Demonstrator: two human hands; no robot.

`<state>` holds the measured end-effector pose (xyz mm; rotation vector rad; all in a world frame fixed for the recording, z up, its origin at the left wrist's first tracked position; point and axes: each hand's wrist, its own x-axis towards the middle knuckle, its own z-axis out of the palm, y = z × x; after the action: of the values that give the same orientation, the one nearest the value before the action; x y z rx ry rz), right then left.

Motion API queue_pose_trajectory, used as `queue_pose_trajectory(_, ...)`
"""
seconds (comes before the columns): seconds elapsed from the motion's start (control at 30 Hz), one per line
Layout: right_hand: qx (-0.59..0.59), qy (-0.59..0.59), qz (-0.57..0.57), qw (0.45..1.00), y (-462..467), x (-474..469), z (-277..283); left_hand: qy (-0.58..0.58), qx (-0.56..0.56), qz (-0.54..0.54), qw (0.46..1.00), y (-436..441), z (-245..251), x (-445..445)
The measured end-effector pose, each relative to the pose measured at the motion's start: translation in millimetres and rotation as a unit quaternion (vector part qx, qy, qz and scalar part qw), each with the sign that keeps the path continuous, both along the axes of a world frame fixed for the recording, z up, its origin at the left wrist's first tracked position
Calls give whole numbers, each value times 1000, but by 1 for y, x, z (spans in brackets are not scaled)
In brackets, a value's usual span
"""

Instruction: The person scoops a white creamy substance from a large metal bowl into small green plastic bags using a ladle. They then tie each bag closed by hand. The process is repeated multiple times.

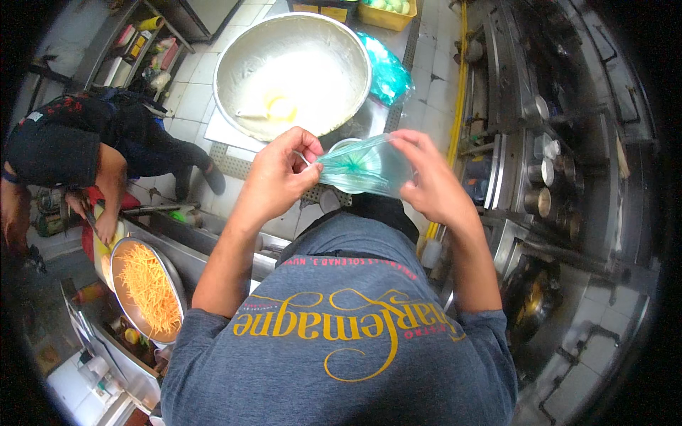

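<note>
Between my hands a thin green plastic bag is stretched. My left hand pinches its gathered end between thumb and fingers. At the bag's wider end, my right hand grips the edge. Under the bag is a small round white container, mostly covered, so its contents are unclear. Just beyond my hands stands a large metal bowl with a pale, creamy mass and what looks like a utensil in it. A bundle of blue-green plastic bags lies against the bowl's right side.
A co-worker bends over a cutting board at left, holding a knife. Near them is a metal bowl of shredded orange vegetable. A yellow crate stands at the far end. Metal kitchen equipment and a yellow hose are on the right.
</note>
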<state>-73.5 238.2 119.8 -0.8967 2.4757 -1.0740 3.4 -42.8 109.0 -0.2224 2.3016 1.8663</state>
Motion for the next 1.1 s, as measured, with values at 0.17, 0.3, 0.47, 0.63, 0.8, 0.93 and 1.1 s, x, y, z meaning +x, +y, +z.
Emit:
queue_pose_trajectory(0.17, -3, -60, 28, 998, -6, 8, 17, 84, -250, -7, 965, -45, 21, -18)
queue_pose_trajectory(0.3, -25, -111, 30, 993, -5, 7, 14, 122, -499, 88, 853, -91, 20, -51)
queue_pose_trajectory(0.47, -34, -82, 43, 995, -2, 7, 9, 33, -646, -24, 762, -108, -12, -89)
queue_pose_trajectory(0.63, -19, -116, 30, 993, 1, 7, 13, -37, -699, -111, 706, -118, -50, -124)
queue_pose_trajectory(0.8, -27, -121, 15, 992, 1, 7, 0, -113, -576, -148, 796, -115, -25, -138)
queue_pose_trajectory(0.93, -29, -145, 16, 989, -8, 15, 7, -40, -583, -61, 810, -134, -21, -137)
queue_pose_trajectory(1.1, -17, -154, 34, 987, -15, 28, 9, 92, -688, 11, 720, -136, -29, -135)
